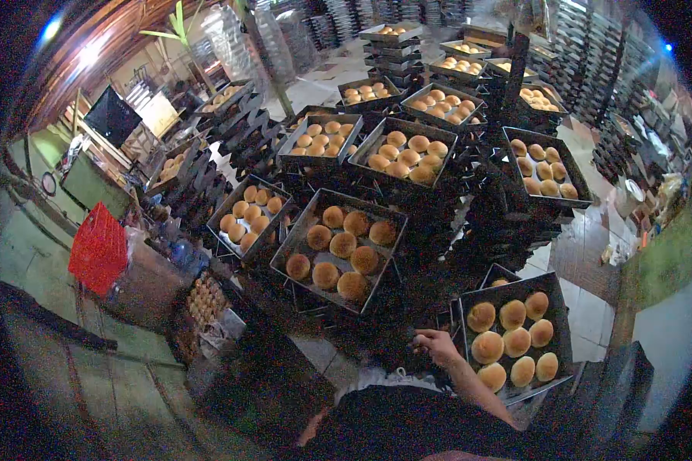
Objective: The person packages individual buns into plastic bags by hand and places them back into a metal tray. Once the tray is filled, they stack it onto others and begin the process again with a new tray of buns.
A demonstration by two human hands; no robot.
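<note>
Low in the view, my right hand (436,346) is closed on something dark that I cannot make out, just left of a tray (559,311) of round buns (517,342). That tray sits tilted at the lower right. Ahead of the hand, another tray (286,247) with several browned buns (343,244) rests on a dark stack. My left hand is not visible; only a bit of the left arm shows at the bottom edge.
Stacked trays of buns, such as one tray (447,170) in the middle, fill the area ahead. A red bag (100,250) is on the left, near egg trays (207,300). A post (517,69) rises at the back. A white bucket (630,196) stands at the right.
</note>
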